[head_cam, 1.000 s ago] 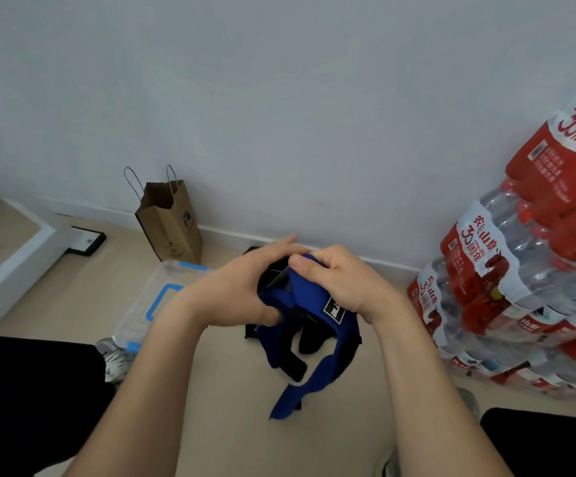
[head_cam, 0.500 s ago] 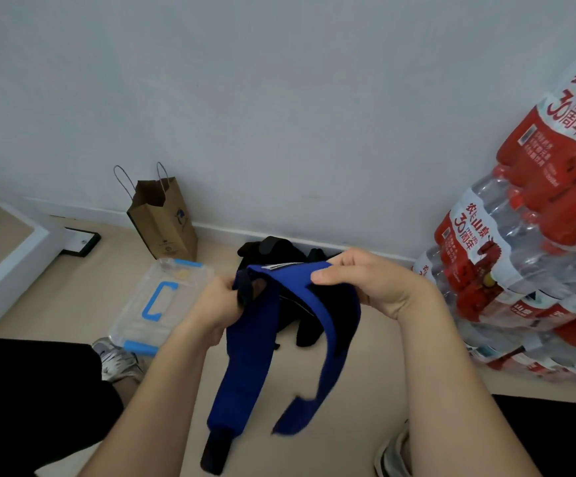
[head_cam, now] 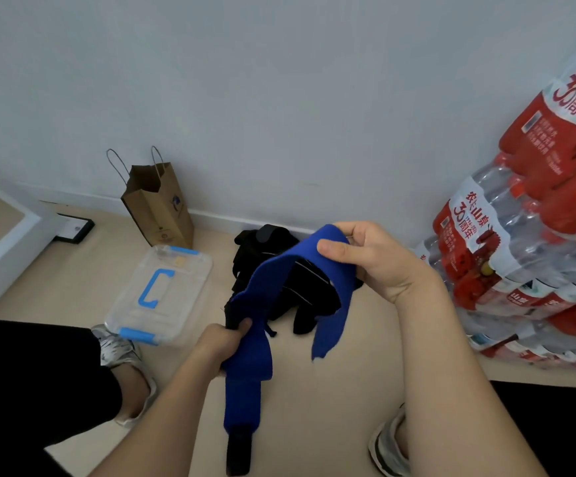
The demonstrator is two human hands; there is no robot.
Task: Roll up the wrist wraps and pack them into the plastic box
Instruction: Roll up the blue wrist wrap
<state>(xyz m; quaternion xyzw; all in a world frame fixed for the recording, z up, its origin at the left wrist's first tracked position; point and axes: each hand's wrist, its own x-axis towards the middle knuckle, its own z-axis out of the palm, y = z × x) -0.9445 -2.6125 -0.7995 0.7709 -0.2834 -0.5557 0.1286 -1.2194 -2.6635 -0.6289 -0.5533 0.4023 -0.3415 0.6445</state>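
Observation:
A blue wrist wrap point(head_cam: 272, 270) with a black end hangs unrolled between my hands, above the floor. My left hand point(head_cam: 222, 340) grips it low down, and the long tail with the black tip dangles below that hand. My right hand point(head_cam: 365, 259) pinches the wrap higher up on the right, thumb on top, and a short blue end droops from there. A pile of black wraps point(head_cam: 269, 249) lies on the floor behind. The clear plastic box point(head_cam: 190, 287), lid on with blue handle and clips, sits on the floor to the left.
A brown paper bag point(head_cam: 159, 204) stands against the white wall. Stacked packs of red-labelled water bottles point(head_cam: 527, 242) fill the right side. My shoes point(head_cam: 118, 349) and black trousers are at the bottom corners. A white raised ledge point(head_cam: 1, 249) is far left.
My hands have moved apart, pulling the bundled blue wrap open. The left hand has dropped lower, the right has lifted slightly, and the wrap's long tail now hangs down.

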